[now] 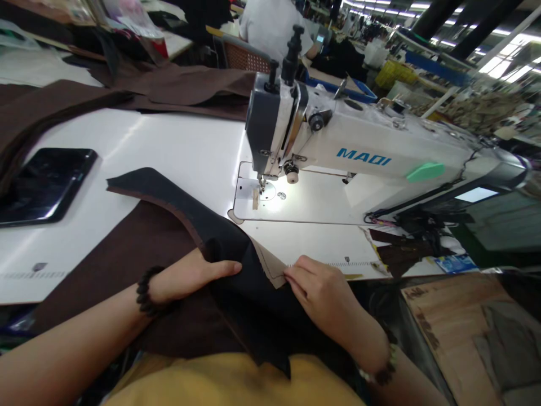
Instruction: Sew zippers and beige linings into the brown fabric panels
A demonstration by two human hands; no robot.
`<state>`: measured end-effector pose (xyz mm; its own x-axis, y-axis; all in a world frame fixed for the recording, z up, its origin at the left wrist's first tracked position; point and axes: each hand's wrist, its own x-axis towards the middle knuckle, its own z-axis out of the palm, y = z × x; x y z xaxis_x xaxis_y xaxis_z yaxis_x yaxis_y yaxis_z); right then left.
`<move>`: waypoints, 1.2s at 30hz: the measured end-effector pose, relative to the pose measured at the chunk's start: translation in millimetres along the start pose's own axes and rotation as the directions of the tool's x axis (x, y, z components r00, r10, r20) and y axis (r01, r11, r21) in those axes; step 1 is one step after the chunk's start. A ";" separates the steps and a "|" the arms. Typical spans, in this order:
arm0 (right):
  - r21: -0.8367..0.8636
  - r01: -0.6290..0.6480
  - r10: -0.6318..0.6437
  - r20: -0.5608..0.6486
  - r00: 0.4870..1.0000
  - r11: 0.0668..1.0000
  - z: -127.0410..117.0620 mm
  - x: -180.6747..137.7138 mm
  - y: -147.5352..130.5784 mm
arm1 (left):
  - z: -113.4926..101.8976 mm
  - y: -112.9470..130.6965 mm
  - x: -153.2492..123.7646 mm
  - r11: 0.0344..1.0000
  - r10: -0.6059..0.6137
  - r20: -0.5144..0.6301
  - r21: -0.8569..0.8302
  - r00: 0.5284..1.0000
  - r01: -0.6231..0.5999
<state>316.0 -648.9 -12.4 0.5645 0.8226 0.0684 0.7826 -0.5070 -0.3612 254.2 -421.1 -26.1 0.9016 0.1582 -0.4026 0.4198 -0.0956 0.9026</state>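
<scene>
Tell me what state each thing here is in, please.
Left hand: closed on the black fabric, thumb on top
Right hand: pinching the tan piece
Black fabric: curved, clear of the needle
Tan piece: stitched along its edge
Sewing machine: needle area lit
Machine's screen: lit
Black device: lying flat, screen dark

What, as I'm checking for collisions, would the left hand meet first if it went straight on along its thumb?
Past the black cloth it holds, the left hand would probably meet the beige piece pinched by the right hand, though depth is unclear.
</scene>
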 end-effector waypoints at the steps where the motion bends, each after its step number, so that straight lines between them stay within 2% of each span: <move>1: -0.036 0.014 -0.014 -0.019 1.000 0.999 1.7 0.4 0.0 | -0.2 0.5 0.0 1.000 0.008 -0.001 0.010 1.000 -0.008; 3: 0.029 0.004 -0.002 -0.064 0.998 1.000 2.4 2.4 0.7 | -0.2 1.6 0.0 1.000 0.018 0.026 0.013 0.999 -0.019; 5: 0.274 -0.074 0.094 -0.060 0.994 0.959 -1.5 5.8 2.2 | -0.1 2.5 -0.3 1.000 0.014 0.037 0.012 0.999 -0.014; 6: 0.424 -0.138 0.152 0.002 0.988 0.895 -4.9 7.9 3.2 | 0.0 2.9 -0.5 1.000 0.010 0.041 0.013 0.999 -0.010; 8: 0.646 -0.303 0.208 0.222 0.953 0.701 -12.8 12.0 5.8 | 0.0 3.5 -0.8 1.000 0.005 0.054 0.018 0.999 -0.006; 10: 0.714 -0.446 0.165 0.429 0.888 0.540 -19.6 15.2 8.6 | -0.3 3.8 -0.7 1.000 0.006 0.056 0.030 0.998 -0.007; 12: 0.725 -0.498 0.097 0.520 0.849 0.475 -23.5 17.0 11.2 | -0.9 3.8 -0.3 0.999 0.008 0.053 0.041 0.999 -0.010; 14: 0.730 -0.464 0.046 0.513 0.857 0.503 -24.5 17.4 13.2 | -1.5 3.5 0.5 0.999 0.006 0.050 0.041 0.999 -0.008; 16: 0.694 -0.376 0.039 0.449 0.893 0.614 -23.3 16.8 14.5 | -2.2 3.2 1.3 0.999 -0.005 0.055 0.033 0.998 0.003; 20: 0.414 -0.187 0.064 0.294 0.954 0.891 -17.8 15.1 15.4 | -3.5 2.3 3.1 1.000 -0.027 0.073 0.002 0.997 0.027; 24: 0.141 -0.050 0.009 0.278 0.961 0.989 -15.5 14.9 14.6 | -3.1 0.8 4.6 0.999 -0.037 0.101 -0.018 0.994 0.039; 27: 0.045 -0.021 0.009 0.260 0.966 0.999 -19.7 15.2 11.5 | -2.1 0.3 3.8 0.997 -0.044 0.119 -0.059 0.992 0.052; 29: 0.148 -0.076 0.038 0.247 0.968 0.986 -23.6 14.7 9.4 | -3.1 0.6 1.8 0.991 -0.043 0.145 -0.117 0.988 0.060; 31: 0.354 -0.154 0.075 0.226 0.971 0.922 -24.6 14.1 9.7 | -7.8 1.0 -0.7 0.982 -0.020 0.143 -0.182 0.990 0.046; 33: 0.538 -0.172 0.102 0.159 0.982 0.825 -19.0 14.9 13.6 | -18.1 1.8 -3.3 0.975 0.013 0.082 -0.222 0.997 0.006; 36: 0.659 -0.140 0.188 -0.003 0.982 0.739 1.3 20.8 25.3 | -45.9 3.7 -8.7 0.976 0.013 -0.118 -0.215 0.993 -0.039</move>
<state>347.2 -644.2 -21.3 0.7027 0.7115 0.0022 0.3271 -0.3202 -0.8891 243.2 -377.7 -12.3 0.8886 0.2715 -0.3697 0.3525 0.1117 0.9291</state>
